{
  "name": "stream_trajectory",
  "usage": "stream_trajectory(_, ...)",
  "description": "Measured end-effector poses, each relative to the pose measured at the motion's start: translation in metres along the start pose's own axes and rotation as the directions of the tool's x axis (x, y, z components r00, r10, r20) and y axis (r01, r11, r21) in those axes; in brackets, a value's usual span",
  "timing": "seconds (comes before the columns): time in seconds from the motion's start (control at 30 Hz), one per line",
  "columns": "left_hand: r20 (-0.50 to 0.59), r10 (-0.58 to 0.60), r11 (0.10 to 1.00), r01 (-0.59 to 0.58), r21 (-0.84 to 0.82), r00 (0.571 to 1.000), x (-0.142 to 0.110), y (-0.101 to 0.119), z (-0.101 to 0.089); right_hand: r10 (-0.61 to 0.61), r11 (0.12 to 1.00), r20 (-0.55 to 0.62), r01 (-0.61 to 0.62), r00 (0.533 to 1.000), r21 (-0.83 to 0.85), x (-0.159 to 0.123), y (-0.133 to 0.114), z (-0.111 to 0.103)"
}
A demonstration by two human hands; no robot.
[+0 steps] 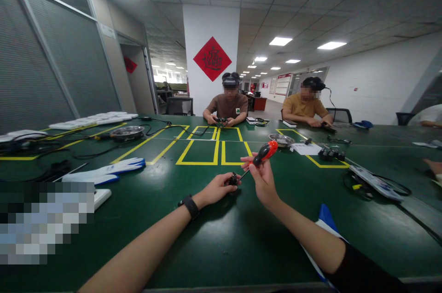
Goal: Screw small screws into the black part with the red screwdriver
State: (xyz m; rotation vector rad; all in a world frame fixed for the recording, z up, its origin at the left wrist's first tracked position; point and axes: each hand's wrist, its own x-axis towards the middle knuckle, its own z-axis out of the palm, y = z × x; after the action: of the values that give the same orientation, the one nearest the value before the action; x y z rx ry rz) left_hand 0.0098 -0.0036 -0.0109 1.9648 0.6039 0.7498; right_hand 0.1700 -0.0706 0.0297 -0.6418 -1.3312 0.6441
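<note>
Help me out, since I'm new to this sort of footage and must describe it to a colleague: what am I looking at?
There is no machine here. The single picture comes from a camera worn on a person's head, looking forward and down at their bare hands. The left hand holds a small dark part at the green table. The right hand holds a red-and-black screwdriver, its shaft slanting down toward that part; whether the tip touches is too small to tell. Around them are yellow tape outlines, a white-and-blue glove and metal bowls. Two other people sit across the table.
</note>
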Motion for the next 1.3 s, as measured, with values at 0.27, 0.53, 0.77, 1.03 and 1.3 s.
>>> stream_trajectory(0.27,0.008,0.01,1.0,-0.01,0.005,1.0,-0.0006,0.0041,-0.0002,0.012,0.993,0.04,-0.017,0.999,0.119,-0.0003,0.0024,0.0025)
stream_trajectory(0.53,0.007,0.018,1.0,-0.018,-0.002,1.0,-0.0017,0.0044,-0.0005,0.014,0.994,0.04,-0.018,0.999,0.105,-0.0006,0.0004,-0.001)
stream_trajectory(0.77,0.008,0.028,0.998,-0.028,0.06,1.0,-0.0014,0.0035,-0.0022,0.011,0.995,0.059,-0.017,0.998,0.103,0.0001,-0.0018,0.0025)
stream_trajectory(1.03,-0.001,0.024,0.999,-0.024,0.038,1.0,-0.0001,0.0014,-0.0008,0.013,0.993,0.041,-0.018,0.999,0.12,0.0013,0.0028,0.0014)
stream_trajectory(1.3,-0.007,0.014,1.0,-0.014,0.022,1.0,-0.0013,0.0031,-0.0015,0.034,0.998,0.052,-0.037,0.998,0.05,-0.0005,-0.0024,-0.0008)
